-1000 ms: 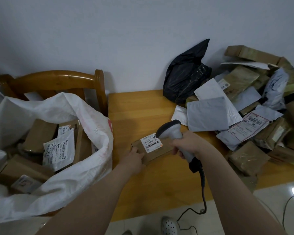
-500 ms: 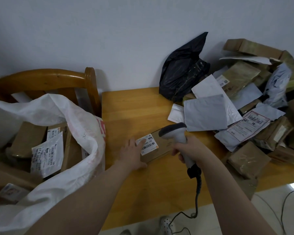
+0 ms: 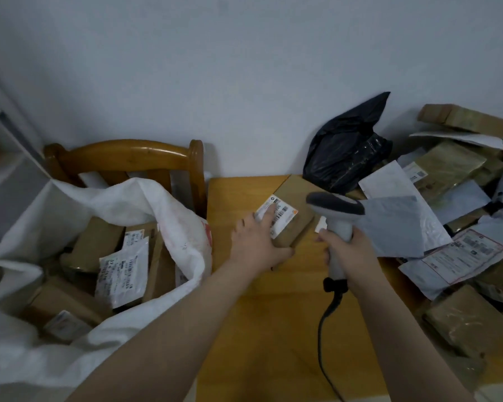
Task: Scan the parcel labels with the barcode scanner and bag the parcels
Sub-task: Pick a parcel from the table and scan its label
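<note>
The left hand (image 3: 256, 245) grips a brown parcel (image 3: 298, 192), fingers on its label (image 3: 282, 217); the right hand (image 3: 349, 250) grips the scanner (image 3: 338, 219) beside it, over the tabletop (image 3: 244, 314).

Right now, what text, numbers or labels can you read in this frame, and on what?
Nothing reads cleanly.
Shipping label on brown box, held by left hand: barcode, print blurred.
Sticker on white mailer in white sack: digits blurred.
Red-bordered waybill in the pile: too small.
Red print on sack edge: unreadable.
Barcode scanner in right hand: no marking visible.
</note>
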